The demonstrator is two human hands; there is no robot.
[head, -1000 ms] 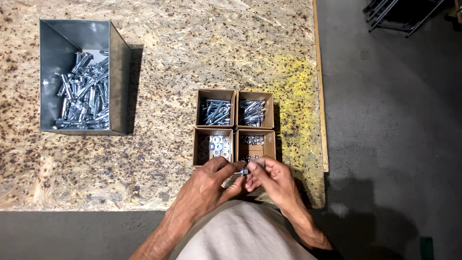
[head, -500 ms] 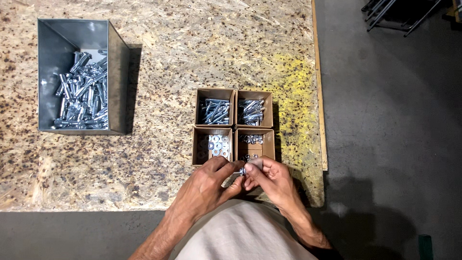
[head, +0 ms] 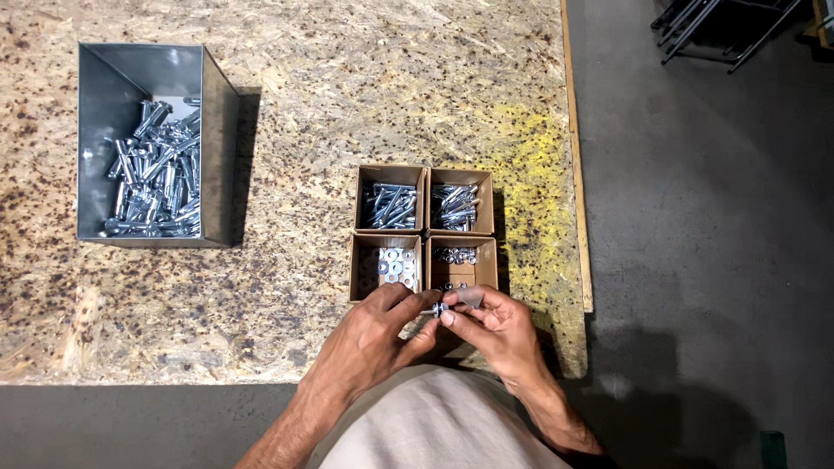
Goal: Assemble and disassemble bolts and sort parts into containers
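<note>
Barely anything has moved: left hand (head: 373,334) and right hand (head: 491,326) still pinch one small bolt (head: 437,307) together, just below the cardboard boxes (head: 425,233) on the table (head: 287,130).

A big speckled chipboard table (head: 304,122) holds a grey metal bin (head: 143,74) of bolts and four small brown cardboard boxes (head: 424,233) sitting together

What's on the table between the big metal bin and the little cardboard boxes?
Nothing: the head view shows only bare chipboard table between the metal bin and the cardboard boxes.
</note>
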